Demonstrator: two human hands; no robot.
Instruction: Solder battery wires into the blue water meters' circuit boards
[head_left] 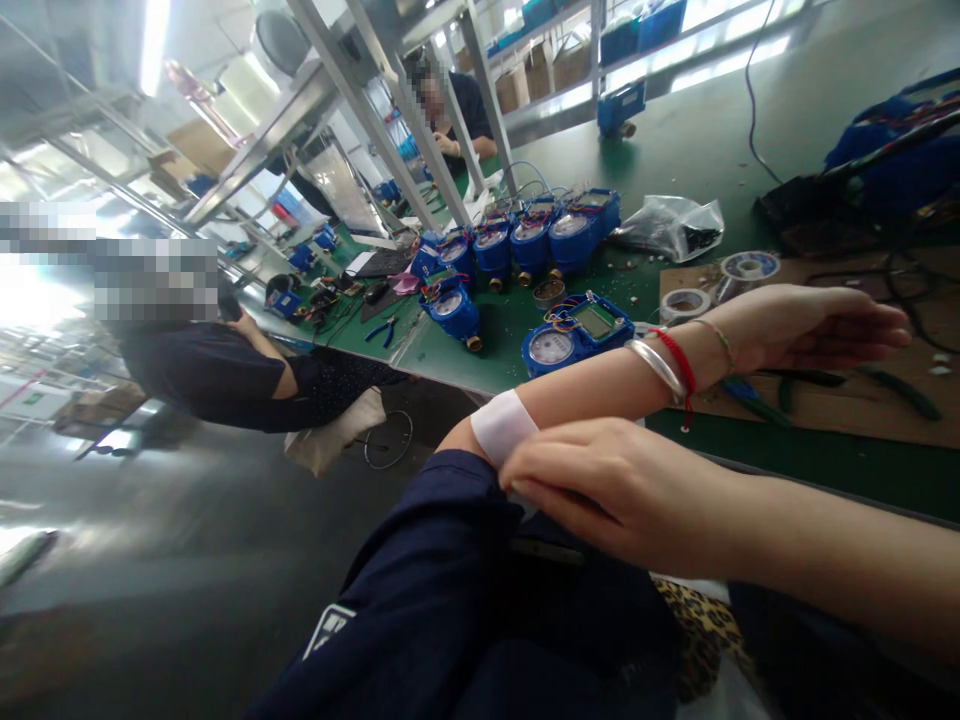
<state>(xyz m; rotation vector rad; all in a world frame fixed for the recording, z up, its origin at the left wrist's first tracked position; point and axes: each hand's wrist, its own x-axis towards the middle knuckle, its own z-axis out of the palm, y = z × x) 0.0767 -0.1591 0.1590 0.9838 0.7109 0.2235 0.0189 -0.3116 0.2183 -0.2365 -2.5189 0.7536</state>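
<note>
My left arm stretches across to the right from a dark blue sleeve (pixel 427 540). Nothing is held by my left hand (pixel 832 325), whose fingers are extended above the cardboard-covered bench. A silver bangle (pixel 660 366), a red cord bracelet (pixel 677 362) and a thin band circle that wrist. Around the forearm just below the sleeve's edge lies a white strip (pixel 506 425), like tape or cloth. My right hand (pixel 622 490) is closed in a pinch at the strip's lower edge; its fingertips are partly hidden. Beyond the forearm sits a blue meter (pixel 551 346) with a display and wires.
Several blue meters (pixel 529 240) stand in a row on the green bench (pixel 682 150). Nearby are a plastic bag (pixel 671 226), tape rolls (pixel 684 303), green-handled pliers (pixel 900 392) and blue pliers (pixel 381 332). One person (pixel 210 350) sits at left; another (pixel 469 120) works behind metal posts.
</note>
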